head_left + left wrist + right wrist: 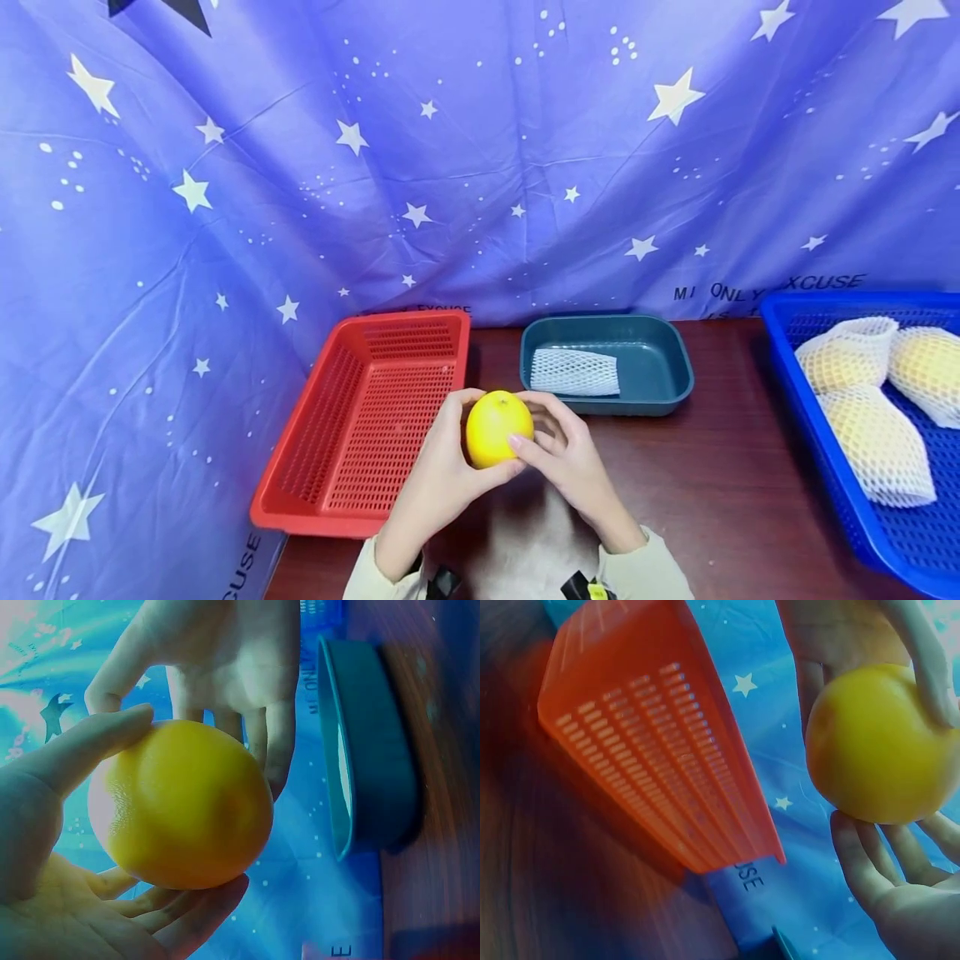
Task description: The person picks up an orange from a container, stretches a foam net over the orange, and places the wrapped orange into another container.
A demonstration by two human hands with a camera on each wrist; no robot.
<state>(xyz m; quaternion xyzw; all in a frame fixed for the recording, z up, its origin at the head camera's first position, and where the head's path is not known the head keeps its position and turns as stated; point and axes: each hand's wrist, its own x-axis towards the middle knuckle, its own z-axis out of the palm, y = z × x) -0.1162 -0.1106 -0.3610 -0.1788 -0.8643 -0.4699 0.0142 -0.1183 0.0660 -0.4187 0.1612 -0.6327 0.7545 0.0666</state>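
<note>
Between both hands a bright yellow orange (495, 429) is held up over the near edge of the table, its stem end facing up. My left hand (448, 477) grips its left side; in the left wrist view the thumb lies on top of the orange (184, 806) and the fingers curve beneath. My right hand (567, 454) holds the other side, thumb against the front of the peel. Fingertips of that hand support the orange (885, 746) from below in the right wrist view. A white foam net sleeve (574, 372) lies flat in the dark green tray (667, 362) behind the hands.
A red perforated basket (288, 467) stands to the left. On the right is a blue basket (813, 433) with several fruits in foam nets (873, 446). Behind everything hangs a blue star-printed cloth (480, 167); the table (712, 475) is dark reddish wood.
</note>
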